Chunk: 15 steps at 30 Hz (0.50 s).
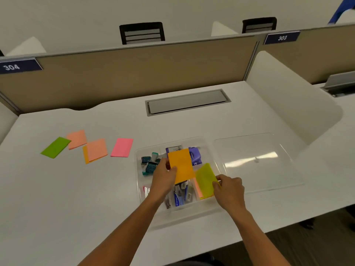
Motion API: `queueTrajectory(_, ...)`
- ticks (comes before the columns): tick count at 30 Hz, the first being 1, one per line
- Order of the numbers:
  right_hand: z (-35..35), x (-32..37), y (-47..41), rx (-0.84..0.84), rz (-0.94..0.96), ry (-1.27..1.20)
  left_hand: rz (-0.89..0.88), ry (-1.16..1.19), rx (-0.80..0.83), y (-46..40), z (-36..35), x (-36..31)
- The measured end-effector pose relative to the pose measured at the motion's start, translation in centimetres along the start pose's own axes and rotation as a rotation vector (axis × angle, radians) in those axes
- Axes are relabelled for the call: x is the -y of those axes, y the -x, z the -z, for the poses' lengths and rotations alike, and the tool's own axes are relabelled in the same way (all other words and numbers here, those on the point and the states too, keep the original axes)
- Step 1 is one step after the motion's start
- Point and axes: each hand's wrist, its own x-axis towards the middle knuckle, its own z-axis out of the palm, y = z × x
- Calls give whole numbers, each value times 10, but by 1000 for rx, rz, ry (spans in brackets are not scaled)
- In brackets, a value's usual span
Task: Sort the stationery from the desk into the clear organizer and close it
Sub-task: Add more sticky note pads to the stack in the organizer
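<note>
The clear organizer (139,156) sits open on the white desk, its flat clear lid (257,160) lying to its right. Inside are teal stamps (148,162), a purple hole punch (195,154) and blue staplers (179,196). My left hand (163,177) pinches an orange sticky pad (181,166) above the organizer's middle. My right hand (228,191) holds a yellow-green pad (204,179) tilted into the front right compartment, over a peach pad (197,190). On the desk to the left lie a green pad (55,147), two peach-orange pads (77,139) (95,150) and a pink pad (122,147).
A grey cable hatch (187,101) is set in the desk behind the organizer. A tan partition (134,72) closes the back, and a white rounded divider (288,104) stands to the right. The desk's front edge runs just below the organizer.
</note>
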Motion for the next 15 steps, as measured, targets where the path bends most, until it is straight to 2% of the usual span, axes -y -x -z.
queueTrajectory(9,-1,2,2,132,30,152,43,-22,116,5,-24,0)
queueTrajectory(12,-1,-1,1,209,38,144,71,-39,131,4,-32,1)
queueTrajectory(15,-1,-2,0,169,74,61,86,-61,158,2,-39,1)
